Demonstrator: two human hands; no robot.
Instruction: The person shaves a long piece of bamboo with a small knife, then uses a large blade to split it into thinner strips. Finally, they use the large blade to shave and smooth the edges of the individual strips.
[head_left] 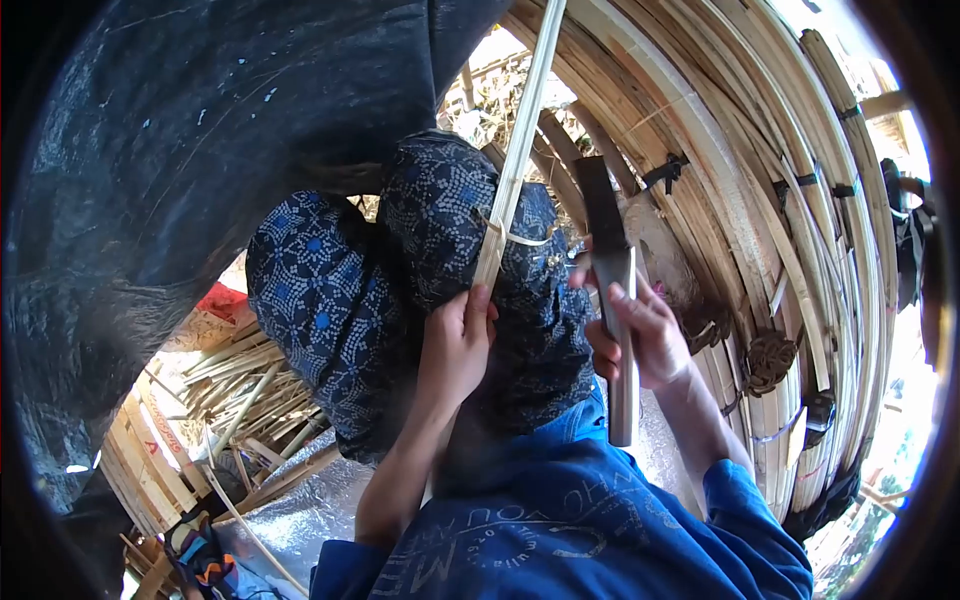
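A long pale bamboo strip [516,150] runs from the top of the head view down over the patterned trousers. My left hand [460,340] pinches its lower part, thumb on top. A thin curled shaving [522,240] sticks out from the strip above that hand. To the right, my right hand [642,325] is wrapped round the pale handle of a knife [604,210]. Its dark, broad blade points up and away, beside the strip and apart from it. The handle's end reaches down toward the blue shirt.
Bundled bamboo strips [740,150], tied with dark bands, curve along the right side. A dark plastic sheet [200,150] hangs at the upper left. Below it lie a pile of thin sticks [240,385] and pale planks [150,455].
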